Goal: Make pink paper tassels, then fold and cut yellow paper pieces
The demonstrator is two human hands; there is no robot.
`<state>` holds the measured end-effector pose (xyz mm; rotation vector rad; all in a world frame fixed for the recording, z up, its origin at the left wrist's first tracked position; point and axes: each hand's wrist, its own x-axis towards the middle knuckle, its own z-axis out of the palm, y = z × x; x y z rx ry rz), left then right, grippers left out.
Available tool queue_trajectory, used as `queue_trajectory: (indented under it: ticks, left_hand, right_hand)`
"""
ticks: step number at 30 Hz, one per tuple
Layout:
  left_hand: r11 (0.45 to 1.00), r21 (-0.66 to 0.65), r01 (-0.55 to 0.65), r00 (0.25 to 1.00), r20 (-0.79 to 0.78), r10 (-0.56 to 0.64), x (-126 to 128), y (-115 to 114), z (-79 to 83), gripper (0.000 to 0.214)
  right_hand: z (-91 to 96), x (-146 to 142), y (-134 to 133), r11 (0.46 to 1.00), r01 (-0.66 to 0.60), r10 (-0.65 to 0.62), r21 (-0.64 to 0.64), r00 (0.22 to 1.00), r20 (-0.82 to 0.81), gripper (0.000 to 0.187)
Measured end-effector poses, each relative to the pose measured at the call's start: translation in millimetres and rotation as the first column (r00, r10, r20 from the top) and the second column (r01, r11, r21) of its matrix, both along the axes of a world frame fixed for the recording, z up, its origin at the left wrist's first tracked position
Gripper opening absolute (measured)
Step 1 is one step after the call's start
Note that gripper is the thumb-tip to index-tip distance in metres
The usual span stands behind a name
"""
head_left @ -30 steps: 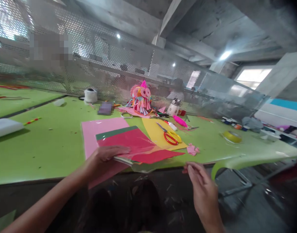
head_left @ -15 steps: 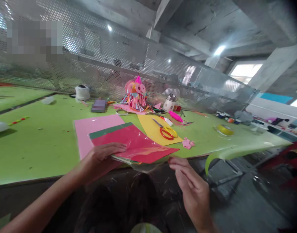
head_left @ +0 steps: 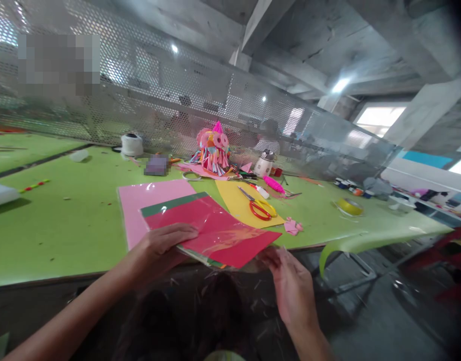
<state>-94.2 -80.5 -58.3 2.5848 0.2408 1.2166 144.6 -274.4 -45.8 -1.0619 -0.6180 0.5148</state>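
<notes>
A clear plastic sleeve of coloured paper (head_left: 215, 220), red on top with green showing along its far edge, lies partly over the table's front edge. My left hand (head_left: 166, 245) grips its near left side, thumb side on top and the other fingers underneath. At the near right corner, my right hand (head_left: 290, 276) has its fingers closed on the sleeve's loose clear edge. Under the sleeve lies a pink sheet (head_left: 155, 193). A yellow sheet (head_left: 230, 200) lies beyond it, with red-and-yellow-handled scissors (head_left: 261, 206) on top.
Folded pink paper pieces (head_left: 292, 226) lie right of the scissors. Behind stand a fringed paper craft (head_left: 214, 148), a white string spool (head_left: 132, 145) and a white jar (head_left: 264, 164). Yellow tape (head_left: 349, 206) lies on the green table (head_left: 83, 215) at right. A perforated metal screen (head_left: 158, 100) runs behind.
My right hand has moved slightly left and taken hold of the sleeve's clear edge. The sleeve's near right part has shifted a little downward. My left hand keeps its hold.
</notes>
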Motion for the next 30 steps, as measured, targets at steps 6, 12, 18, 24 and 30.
queue_trajectory:
  ticks: [6,12,18,24,30]
  left_hand:
    - [0.996,0.088,0.014,1.0,-0.009,-0.013,-2,-3,1.7,0.034]
    - [0.969,0.246,-0.018,0.993,-0.108,0.046,-1,-23,-8.1,0.048]
    - [0.994,0.109,-0.025,0.943,-0.327,0.059,-15,-71,1.2,0.057]
    - [0.852,-0.308,-0.424,0.895,-0.284,0.343,-36,-5,41.6,0.054]
    - [0.713,-0.041,-0.7,0.592,-0.592,0.547,-4,74,35.8,0.049]
  right_hand:
    - [5.8,-10,7,0.946,-0.32,0.309,0.06,0.825,-0.473,0.037]
    - [13.1,-24,9,0.875,-0.485,0.37,0.002,0.664,-0.65,0.041]
    - [-1.9,-10,0,0.897,-0.412,0.218,-0.162,0.729,-0.649,0.035]
    - [-21.2,0,-13,0.864,-0.448,0.135,-0.229,0.644,-0.753,0.032]
    - [-38.5,-3,-18,0.882,-0.446,0.216,-0.155,0.673,-0.707,0.034]
